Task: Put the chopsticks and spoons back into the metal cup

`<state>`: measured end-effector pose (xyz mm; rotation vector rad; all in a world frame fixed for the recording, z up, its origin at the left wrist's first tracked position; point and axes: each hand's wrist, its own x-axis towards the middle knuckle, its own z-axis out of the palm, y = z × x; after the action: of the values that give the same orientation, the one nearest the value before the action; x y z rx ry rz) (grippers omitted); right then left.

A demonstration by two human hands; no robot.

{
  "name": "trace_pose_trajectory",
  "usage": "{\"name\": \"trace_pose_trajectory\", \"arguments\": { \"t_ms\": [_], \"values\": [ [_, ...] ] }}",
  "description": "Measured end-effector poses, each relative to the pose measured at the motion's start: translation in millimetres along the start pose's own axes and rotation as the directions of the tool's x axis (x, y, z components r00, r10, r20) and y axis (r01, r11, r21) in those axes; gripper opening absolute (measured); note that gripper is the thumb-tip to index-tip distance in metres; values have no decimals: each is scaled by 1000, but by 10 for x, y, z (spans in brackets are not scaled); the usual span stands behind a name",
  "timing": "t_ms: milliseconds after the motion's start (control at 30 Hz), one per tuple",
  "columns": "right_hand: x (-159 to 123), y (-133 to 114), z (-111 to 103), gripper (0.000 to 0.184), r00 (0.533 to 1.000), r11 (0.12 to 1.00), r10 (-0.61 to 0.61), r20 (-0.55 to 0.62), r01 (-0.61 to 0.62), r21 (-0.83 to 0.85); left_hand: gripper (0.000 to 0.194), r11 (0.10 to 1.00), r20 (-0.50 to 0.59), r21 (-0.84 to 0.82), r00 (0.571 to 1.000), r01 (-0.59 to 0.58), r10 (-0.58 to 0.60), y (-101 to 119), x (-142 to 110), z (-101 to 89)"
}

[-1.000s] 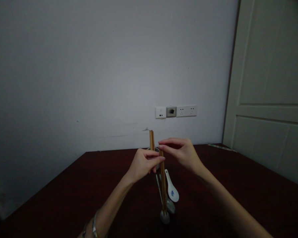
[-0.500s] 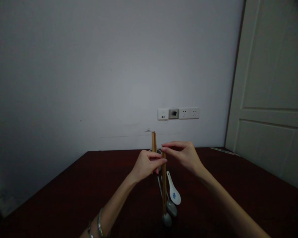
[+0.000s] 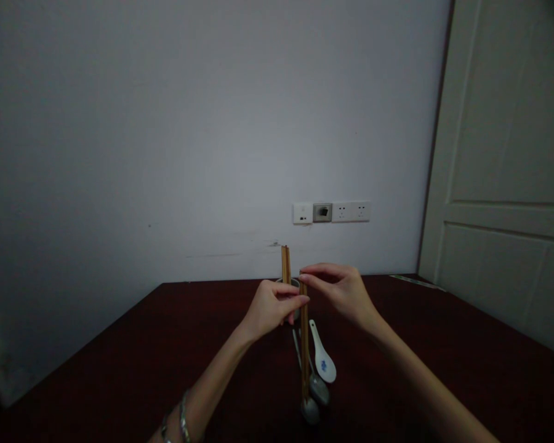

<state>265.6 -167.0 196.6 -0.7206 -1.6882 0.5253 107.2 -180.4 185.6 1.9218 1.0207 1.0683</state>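
My left hand (image 3: 274, 306) pinches a pair of wooden chopsticks (image 3: 305, 344) a little below their top. At their upper end, the fingertips of my right hand (image 3: 339, 289) close on the same chopsticks, which hang nearly upright. Behind my left hand stands a cup (image 3: 295, 283), mostly hidden, with more chopsticks (image 3: 286, 263) upright in it. Below my hands lie a white spoon with a blue mark (image 3: 324, 360) and two metal spoons, the larger one (image 3: 319, 389) beside the smaller one (image 3: 310, 410). The held chopsticks cover part of the metal spoons.
A dark red table (image 3: 203, 332) reaches back to a pale wall (image 3: 212, 154). Sockets and a switch plate (image 3: 351, 211) are on the wall above the table's back edge. At the right is a panelled door (image 3: 503, 184). A bracelet (image 3: 183, 418) circles my left wrist.
Both hands keep nearly the same place and the same grip on the chopsticks. The whole view has shifted very slightly.
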Motion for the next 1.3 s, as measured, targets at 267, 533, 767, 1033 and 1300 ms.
{"name": "trace_pose_trajectory", "arguments": {
  "t_ms": [267,533,767,1033,1300],
  "values": [
    [25,-23,-12,39,984,969,159,79,-171,180,28,999,-10,-26,1000,-20,20,-14,12,0],
    [64,105,34,30,935,906,335,116,-354,232,30,998,4,-62,1000,-7,7,-148,65,0],
    [117,236,106,30,905,857,411,111,-425,290,35,996,1,-81,999,34,-34,-267,130,-5],
    [399,419,163,25,888,821,451,84,-450,353,40,991,-4,-118,998,66,-67,-584,280,-203],
    [1423,696,18,11,897,834,441,-26,-398,382,44,945,-263,-183,913,271,-313,-1751,430,-472]
  ]
}}
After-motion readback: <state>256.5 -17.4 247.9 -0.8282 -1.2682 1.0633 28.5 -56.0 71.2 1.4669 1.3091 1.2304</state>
